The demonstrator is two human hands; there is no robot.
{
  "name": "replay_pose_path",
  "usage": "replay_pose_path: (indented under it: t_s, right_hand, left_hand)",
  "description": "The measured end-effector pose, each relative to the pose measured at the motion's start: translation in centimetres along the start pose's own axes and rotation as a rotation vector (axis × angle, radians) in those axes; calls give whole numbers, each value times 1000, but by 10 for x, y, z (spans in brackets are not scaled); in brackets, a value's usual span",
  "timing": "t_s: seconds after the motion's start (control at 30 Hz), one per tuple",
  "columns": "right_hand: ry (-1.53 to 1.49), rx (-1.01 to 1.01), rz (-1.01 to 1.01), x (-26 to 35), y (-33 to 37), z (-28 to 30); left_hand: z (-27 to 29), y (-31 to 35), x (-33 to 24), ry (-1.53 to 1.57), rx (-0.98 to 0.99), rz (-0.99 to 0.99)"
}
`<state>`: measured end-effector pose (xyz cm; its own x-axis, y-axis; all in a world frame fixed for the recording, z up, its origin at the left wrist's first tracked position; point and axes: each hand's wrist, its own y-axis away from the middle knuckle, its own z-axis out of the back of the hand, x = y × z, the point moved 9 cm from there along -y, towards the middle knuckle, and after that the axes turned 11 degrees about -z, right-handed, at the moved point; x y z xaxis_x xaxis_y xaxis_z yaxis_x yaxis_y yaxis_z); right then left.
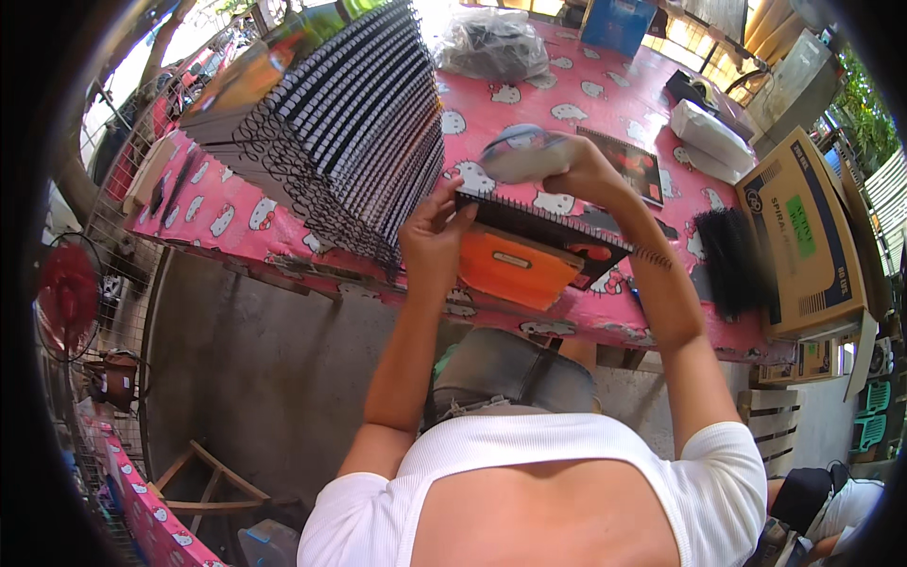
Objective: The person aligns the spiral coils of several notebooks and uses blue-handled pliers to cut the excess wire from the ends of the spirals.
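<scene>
My left hand (436, 231) pinches the left end of a dark spiral notebook (543, 222), whose coil runs along its far edge. An orange panel with a small slot (520, 269) lies against the notebook's near side, at the table's front edge. Above the coil, my right hand (581, 170) has its fingers closed on a pale, rounded thing (524, 156), too smeared by motion to name. Just beyond my right wrist, another dark spiral notebook (624, 163) lies flat. To the left rises a tall stack of spiral notebooks (350, 123), coils facing me.
The table has a pink patterned cover (472, 99). At its right end are a bundle of black coils (732, 265) and an open cardboard box (808, 236). Farther back are a white package (709, 140), a clear plastic bag (496, 42) and a blue box (619, 21).
</scene>
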<state>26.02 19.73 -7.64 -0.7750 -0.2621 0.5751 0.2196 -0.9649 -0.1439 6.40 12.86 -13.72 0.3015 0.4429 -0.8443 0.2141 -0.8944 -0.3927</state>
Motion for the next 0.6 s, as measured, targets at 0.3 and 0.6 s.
replay_pose_path:
  t_s: [0.3, 0.6]
  right_hand:
    - [-56, -60, -167, -54, 35, 2]
    - [491, -320, -175, -109, 154, 29]
  left_hand:
    - [2, -5, -6, -4, 26, -13]
    - [-104, 4, -199, -371, 244, -1044]
